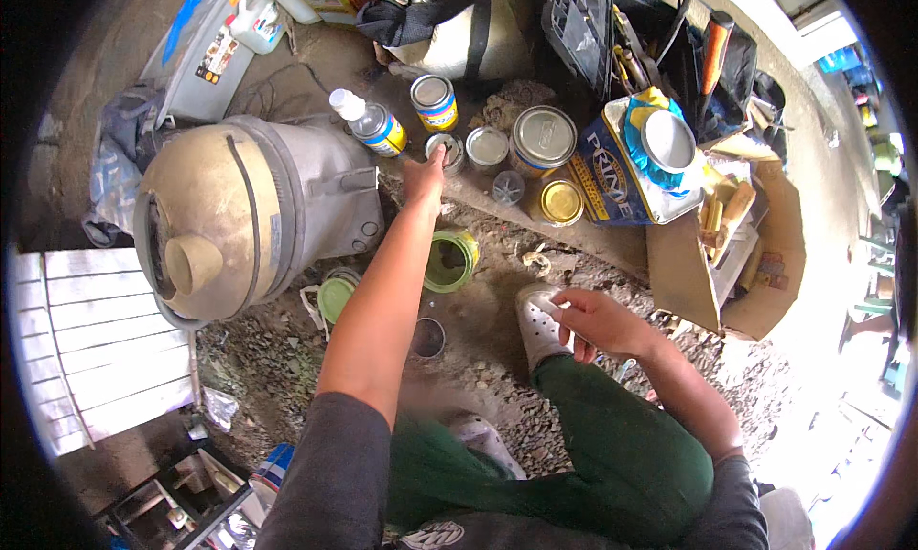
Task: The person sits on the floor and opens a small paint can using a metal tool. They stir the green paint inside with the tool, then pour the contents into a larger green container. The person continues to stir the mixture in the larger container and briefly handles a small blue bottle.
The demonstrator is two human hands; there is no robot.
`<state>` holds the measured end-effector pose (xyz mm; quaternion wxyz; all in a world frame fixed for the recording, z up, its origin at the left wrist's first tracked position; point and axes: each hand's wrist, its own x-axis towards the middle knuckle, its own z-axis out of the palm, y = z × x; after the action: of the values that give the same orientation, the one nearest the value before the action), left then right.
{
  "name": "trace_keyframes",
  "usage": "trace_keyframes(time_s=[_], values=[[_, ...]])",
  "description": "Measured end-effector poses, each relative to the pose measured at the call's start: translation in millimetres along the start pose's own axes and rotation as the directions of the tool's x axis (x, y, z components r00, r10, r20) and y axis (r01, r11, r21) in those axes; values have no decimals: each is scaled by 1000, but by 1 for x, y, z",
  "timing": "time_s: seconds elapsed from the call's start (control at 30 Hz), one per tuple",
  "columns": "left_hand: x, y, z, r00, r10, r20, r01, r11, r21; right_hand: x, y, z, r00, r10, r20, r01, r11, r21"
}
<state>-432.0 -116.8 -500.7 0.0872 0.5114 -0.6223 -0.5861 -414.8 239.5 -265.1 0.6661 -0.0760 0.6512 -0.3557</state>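
My left hand [424, 179] is stretched forward, its fingers closed on the near-left rim of a small round can [449, 147]. Close around that can stand a clear bottle with a white cap [371, 124], a blue-and-yellow tin [434, 102], a silver-lidded can [488, 147] and a clear plastic cup [508, 187]. A larger lidded can [543, 137] and a small gold-topped can [560, 203] are farther right. Over my knee and white clog [541, 322], my right hand [604, 323] hangs with loosely bent fingers apart, nothing visible in it.
A big beige vacuum [215, 215] fills the left. On the gravelly ground are a green-rimmed pail [451, 261], a green lid [337, 297] and a small round container [427, 338]. At right stand a blue rectangular tin [612, 172] and an open cardboard box [684, 275].
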Motion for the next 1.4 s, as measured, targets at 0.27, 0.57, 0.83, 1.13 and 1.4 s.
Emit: trace_keyframes(time_s=[0.27,0.57,0.83,1.13,1.4], values=[[-285,14,-93,947,225,230,-245,968,62,28,71,3,999,-4,44,-13,933,359],[-393,-23,-39,348,22,937,-209,977,54,13,70,-22,907,-68,-415,23,993,-112],[-277,-60,-94,902,-372,219,371,927,47,-13,56,-20,849,-339,-405,288,940,-182],[-198,-84,-60,916,400,4,-398,912,102,-19,48,-14,780,-420,-463,458,888,-34],[-165,-40,-52,797,570,198,-604,757,249,-25,42,-15,744,-397,-538,455,890,-27]])
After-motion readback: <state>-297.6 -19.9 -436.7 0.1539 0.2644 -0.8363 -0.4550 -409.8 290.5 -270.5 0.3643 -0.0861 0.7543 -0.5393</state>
